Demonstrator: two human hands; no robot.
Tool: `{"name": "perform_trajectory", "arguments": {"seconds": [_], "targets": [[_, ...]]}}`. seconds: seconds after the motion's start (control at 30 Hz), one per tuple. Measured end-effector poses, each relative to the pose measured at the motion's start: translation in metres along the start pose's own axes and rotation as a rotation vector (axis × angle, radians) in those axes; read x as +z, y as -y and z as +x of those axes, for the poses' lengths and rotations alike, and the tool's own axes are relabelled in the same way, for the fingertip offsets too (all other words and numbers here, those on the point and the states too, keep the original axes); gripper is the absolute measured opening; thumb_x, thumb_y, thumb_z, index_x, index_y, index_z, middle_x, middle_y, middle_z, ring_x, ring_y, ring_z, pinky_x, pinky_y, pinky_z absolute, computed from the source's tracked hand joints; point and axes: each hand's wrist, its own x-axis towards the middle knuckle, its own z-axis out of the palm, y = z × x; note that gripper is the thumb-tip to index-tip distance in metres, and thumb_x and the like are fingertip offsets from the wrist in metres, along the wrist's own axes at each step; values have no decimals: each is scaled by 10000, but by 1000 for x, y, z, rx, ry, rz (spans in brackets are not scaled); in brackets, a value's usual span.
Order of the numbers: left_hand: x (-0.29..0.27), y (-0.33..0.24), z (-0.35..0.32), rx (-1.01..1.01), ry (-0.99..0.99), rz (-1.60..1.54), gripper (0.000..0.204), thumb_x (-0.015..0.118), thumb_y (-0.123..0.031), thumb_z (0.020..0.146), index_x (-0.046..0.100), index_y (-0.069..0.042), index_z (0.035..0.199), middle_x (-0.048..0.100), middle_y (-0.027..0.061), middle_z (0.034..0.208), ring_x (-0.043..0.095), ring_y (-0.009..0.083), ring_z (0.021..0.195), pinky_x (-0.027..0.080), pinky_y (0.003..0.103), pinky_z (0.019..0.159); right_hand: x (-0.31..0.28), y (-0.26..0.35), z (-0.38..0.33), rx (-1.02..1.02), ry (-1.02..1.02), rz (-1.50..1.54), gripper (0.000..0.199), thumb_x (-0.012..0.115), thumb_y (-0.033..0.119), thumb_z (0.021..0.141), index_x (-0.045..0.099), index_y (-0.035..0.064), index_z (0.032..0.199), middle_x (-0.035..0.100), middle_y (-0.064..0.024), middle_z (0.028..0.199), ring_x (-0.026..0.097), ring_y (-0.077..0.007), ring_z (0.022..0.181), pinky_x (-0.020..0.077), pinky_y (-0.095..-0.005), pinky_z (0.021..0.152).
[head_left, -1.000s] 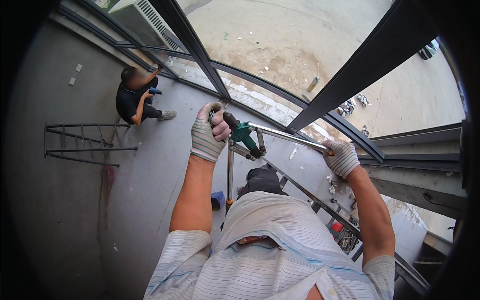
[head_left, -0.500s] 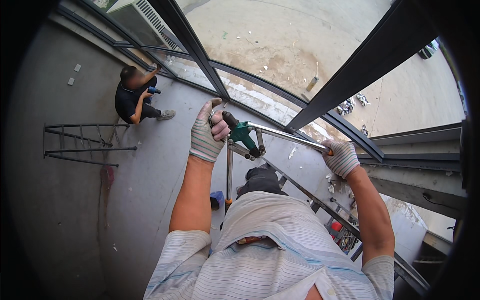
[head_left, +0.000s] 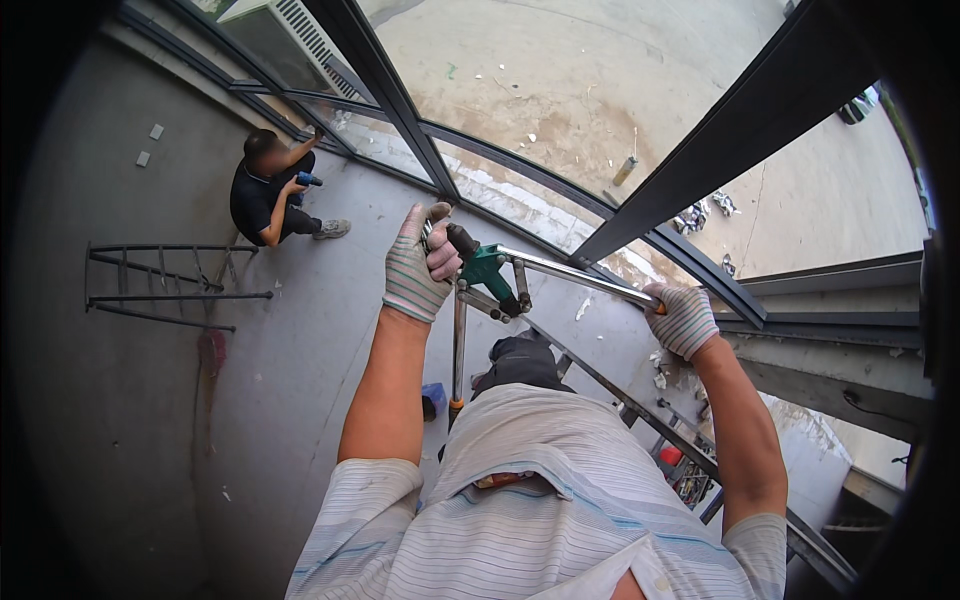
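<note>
A long-armed hand riveter [head_left: 486, 270] with a green head, dark nose and chrome levers lies across in front of my chest. My right hand [head_left: 685, 321], in a striped knit glove, is wrapped round the orange grip at the end of its right lever. The other lever [head_left: 459, 350] hangs down toward my body, its orange grip by my shirt. Beside the nose, my gloved left hand [head_left: 414, 268] has its fingers curled round thin shiny metal pieces that look like rivets. Its fingertips are close to the nose; whether they touch it I cannot tell.
Below me runs a ladder [head_left: 660, 412], with a tray of tools [head_left: 692, 480] to its right. Dark window frames [head_left: 725, 150] stand ahead. At the left a co-worker [head_left: 275, 195] crouches at the glass holding a blue tool, near a metal stand [head_left: 180, 298] and a broom [head_left: 212, 350].
The fingers of my left hand have shifted slightly beside the riveter's nose. The riveter and my right hand hold nearly the same position.
</note>
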Motion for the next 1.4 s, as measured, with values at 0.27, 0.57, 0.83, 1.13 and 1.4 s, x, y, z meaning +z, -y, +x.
{"name": "perform_trajectory", "arguments": {"seconds": [0.27, 0.57, 0.83, 1.13, 1.4], "targets": [[9, -4, -2, -13, -89, 2, 343, 473, -319, 1086, 666, -36, 1093, 540, -38, 670, 326, 43, 420, 262, 198, 345, 0, -1, 1, -15, 2, -7, 276, 680, 151, 821, 764, 108, 1080, 722, -165, 797, 722, -335, 754, 586, -393, 740], [10, -2, -3, 75, -34, 106, 343, 458, -342, 1107, 585, -69, 1272, 536, -20, 737, 328, 34, 437, 285, 191, 342, 1, -2, 2, -25, -7, 0, 262, 682, 139, 820, 762, 101, 1066, 720, -164, 797, 723, -332, 751, 589, -390, 741], [14, -1, 0, 90, -6, 120, 359, 461, -370, 1104, 606, -77, 1252, 507, -16, 762, 324, 36, 443, 267, 195, 356, 2, -2, 1, -21, -16, 13, 275, 680, 137, 823, 758, 88, 1082, 717, -173, 798, 720, -335, 741, 588, -385, 726], [17, -3, 6, 51, -15, 99, 350, 463, -362, 1103, 627, -70, 1204, 475, -29, 751, 323, 44, 434, 247, 209, 357, 4, -5, -1, -18, -34, 15, 298, 681, 149, 829, 755, 84, 1110, 708, -181, 783, 714, -341, 724, 585, -390, 708], [30, -10, 8, 121, 114, 204, 399, 503, -400, 1091, 616, -42, 1224, 459, -33, 766, 346, 42, 490, 288, 207, 399, 3, -4, 1, -16, -4, 0, 290, 681, 150, 826, 757, 84, 1098, 706, -181, 780, 712, -347, 724, 585, -392, 707]]}}
